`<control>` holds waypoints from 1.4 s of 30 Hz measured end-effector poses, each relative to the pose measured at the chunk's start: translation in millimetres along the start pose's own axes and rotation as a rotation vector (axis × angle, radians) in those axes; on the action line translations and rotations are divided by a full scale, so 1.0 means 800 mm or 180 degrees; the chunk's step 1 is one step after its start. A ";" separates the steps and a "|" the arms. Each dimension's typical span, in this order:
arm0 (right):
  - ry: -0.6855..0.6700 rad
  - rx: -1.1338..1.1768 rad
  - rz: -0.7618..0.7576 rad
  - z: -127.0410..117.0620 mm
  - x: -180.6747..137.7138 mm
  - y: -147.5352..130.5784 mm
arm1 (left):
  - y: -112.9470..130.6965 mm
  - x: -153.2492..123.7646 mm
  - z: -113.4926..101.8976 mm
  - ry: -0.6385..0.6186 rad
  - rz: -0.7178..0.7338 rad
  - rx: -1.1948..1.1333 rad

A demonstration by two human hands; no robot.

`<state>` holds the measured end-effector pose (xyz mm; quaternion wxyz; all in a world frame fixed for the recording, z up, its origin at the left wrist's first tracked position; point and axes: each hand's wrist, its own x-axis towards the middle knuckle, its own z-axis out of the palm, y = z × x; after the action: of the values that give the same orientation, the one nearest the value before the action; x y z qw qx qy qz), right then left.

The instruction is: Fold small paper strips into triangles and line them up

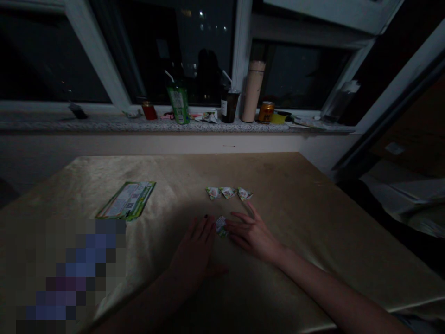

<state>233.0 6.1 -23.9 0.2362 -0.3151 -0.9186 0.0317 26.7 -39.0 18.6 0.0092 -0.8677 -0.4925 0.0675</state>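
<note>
A small folded piece of green-and-white printed paper or packaging point(221, 226) lies on the table between my two hands. Flat on the cloth to its left is my left hand point(196, 248), fingers stretched out and their tips close to the piece's edge. From the other side, my right hand point(255, 234) reaches in with fingers extended and somewhat spread, the tips at the piece's right edge. Just beyond stand out three similar triangular pieces in a row: a left triangle point(213, 193), a middle triangle point(228, 192) and a right triangle point(244, 194).
A green printed packet point(130, 200) lies at the table's left, above a pixelated patch. On the windowsill point(114, 124) are a green cup point(178, 104), a dark cup point(229, 106), a pink tumbler point(253, 93), an orange can point(266, 112) and a red jar point(149, 111). The room is dim.
</note>
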 end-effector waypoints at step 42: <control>-0.0089 0.0160 -0.0012 0.003 0.013 0.002 | -0.037 -0.004 0.010 -0.0233 0.0448 -0.0321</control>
<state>225.5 13.7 -21.8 0.2313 -0.3068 -0.9214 0.0587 -1.1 -26.9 13.2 -0.0572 -0.8965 -0.4330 0.0747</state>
